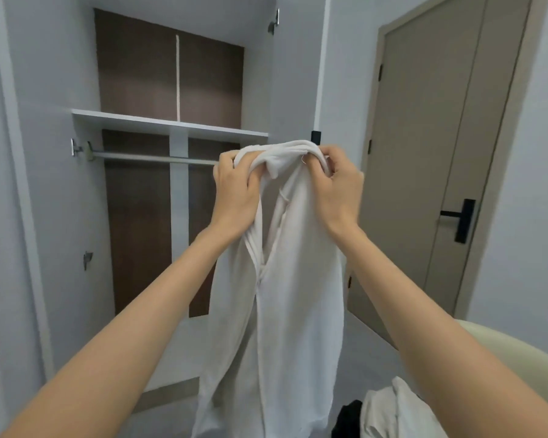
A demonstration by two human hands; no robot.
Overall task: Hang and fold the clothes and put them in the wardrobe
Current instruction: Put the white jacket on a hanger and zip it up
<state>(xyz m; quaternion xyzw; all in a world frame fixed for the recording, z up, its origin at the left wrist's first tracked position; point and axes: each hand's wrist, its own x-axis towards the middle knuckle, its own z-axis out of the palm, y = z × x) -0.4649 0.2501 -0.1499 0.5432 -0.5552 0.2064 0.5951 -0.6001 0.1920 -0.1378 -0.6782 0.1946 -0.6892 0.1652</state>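
Head view. A person stands before an open wardrobe (54, 74) with both bare arms raised. A white garment (295, 295) hangs at the centre of the view, held up by its bunched top edge; its length falls straight down between the forearms and passes out of the lower edge of the view. It hangs in front of the right end of the wardrobe opening and touches no surface that can be seen.

Left hand (234, 194): fingers (227, 159) curled over the bunched top of the garment, gripping it at the left. Right hand (339, 191): fingers (326, 158) curled and pinching the same edge at the right. The two hands are close together, at about the height of the rail.

Inside the wardrobe: a white shelf (159, 123) and, just below it, a metal hanging rail (152, 157) running from the left wall; the back panel is dark brown.

To the right: a closed beige door (431, 137) with a black handle (459, 216). In the lower right corner: a cream rounded seat edge (519, 352), with a white cloth (389, 409) and a black cloth (350, 415) beside each other.
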